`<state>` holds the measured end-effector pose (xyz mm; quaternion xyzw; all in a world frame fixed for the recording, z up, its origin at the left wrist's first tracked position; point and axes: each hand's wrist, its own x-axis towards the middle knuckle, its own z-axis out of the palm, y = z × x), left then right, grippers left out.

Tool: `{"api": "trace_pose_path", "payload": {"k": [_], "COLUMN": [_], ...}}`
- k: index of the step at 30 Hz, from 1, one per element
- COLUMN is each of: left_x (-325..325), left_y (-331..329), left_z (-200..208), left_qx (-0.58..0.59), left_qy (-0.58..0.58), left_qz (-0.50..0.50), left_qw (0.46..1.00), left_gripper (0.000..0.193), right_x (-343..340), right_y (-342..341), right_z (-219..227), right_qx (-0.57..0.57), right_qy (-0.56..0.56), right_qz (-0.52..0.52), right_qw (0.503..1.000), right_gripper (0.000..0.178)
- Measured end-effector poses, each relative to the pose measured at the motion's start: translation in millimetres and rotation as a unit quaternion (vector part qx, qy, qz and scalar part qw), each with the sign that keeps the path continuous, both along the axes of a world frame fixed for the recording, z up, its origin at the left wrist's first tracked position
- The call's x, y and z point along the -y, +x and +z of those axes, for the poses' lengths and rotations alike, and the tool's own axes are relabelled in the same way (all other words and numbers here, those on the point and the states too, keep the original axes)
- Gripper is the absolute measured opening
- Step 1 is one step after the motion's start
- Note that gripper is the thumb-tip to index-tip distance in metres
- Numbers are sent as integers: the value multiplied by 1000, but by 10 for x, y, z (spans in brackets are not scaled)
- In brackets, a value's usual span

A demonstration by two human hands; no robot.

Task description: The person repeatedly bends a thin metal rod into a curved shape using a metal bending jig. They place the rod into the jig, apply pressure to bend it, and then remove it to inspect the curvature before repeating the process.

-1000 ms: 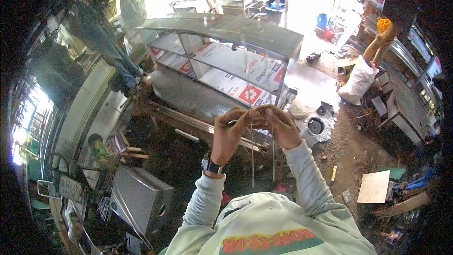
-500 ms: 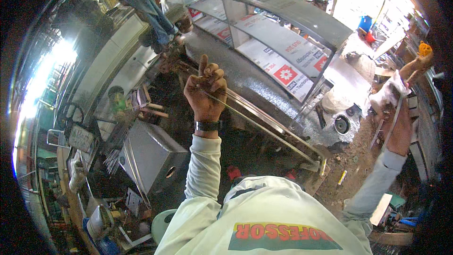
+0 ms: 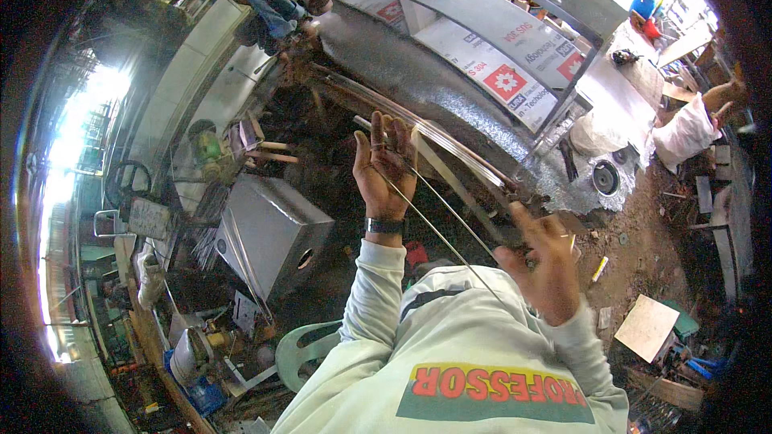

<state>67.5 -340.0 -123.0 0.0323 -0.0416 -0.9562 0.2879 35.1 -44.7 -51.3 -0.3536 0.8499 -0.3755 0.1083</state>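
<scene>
My left hand is raised palm up in the middle, its fingers mostly straight and the thumb apart. Thin metal rods lie across its palm and between its fingers, slanting down to the right. One rod runs on over my white shirt front. At the lower right of them, my right hand is smeared by motion, near the lower end of the upper rod. Whether it grips that rod cannot be made out. Beyond both hands, long shiny metal bars lie beside a large metal cabinet frame.
A grey metal box stands at the left, near a pale green chair. A person's jeans leg shows at the upper left. A white sack and a round black fitting are on the right. Scrap litters the ground.
My right hand has come in from the far right toward the rods. My left hand has shifted slightly right, and its curled fingers have straightened. The view has turned a little.
</scene>
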Motion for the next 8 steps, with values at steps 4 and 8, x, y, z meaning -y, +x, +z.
{"api": "trace_pose_path", "payload": {"k": [4,8], "left_x": [-19,351], "left_y": [36,376], "left_z": [93,-110], "left_qx": [86,154], "left_qy": [-33,-95], "left_qz": [70,129], "left_qw": [993,975], "left_gripper": [39,38], "right_x": [344,369], "right_y": [234,258], "right_z": [-253,-535], "right_qx": [-33,45], "right_qy": [30,-18], "right_qz": [45,86], "right_qw": [998,995], "right_gripper": [66,59]}}
